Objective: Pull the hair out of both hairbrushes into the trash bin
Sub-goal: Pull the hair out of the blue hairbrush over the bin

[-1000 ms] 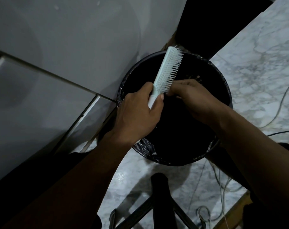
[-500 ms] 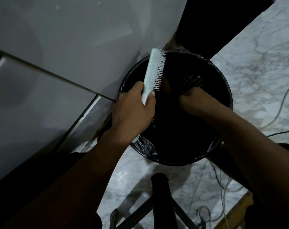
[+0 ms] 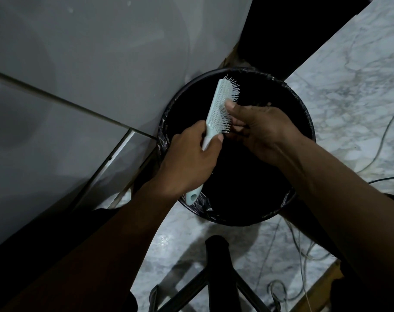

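Observed from beside the bin.

The brush [image 3: 220, 104], pale green with light bristles, is held in the air over the open mouth of the bin [image 3: 247, 188]. Its head points away from the person and up toward the far-left rim. The bristles face right.

The left hand [image 3: 189, 163] is wrapped round the handle, fingers curled, thumb lying along the neck just below the bristles. The handle's end, with its hanging hole, sticks out below the palm near the rim on the person's side.

The right hand [image 3: 261, 129] is at the bristle face. The thumb [image 3: 231, 106] is pressed on the upper rows and the fingers are curled in against the lower rows, nipping at them. Whether any hair lies between the fingers cannot be told in this dim light.

The bin is round, black and lined with a black bag that folds over the rim. Its contents cannot be made out.

The bin stands on a marble floor [image 3: 349, 86], close against a grey panel [image 3: 101, 64]. Thin cables [image 3: 383, 143] trail across the floor to the right. A black stand [image 3: 218, 266] is just in front of the bin.
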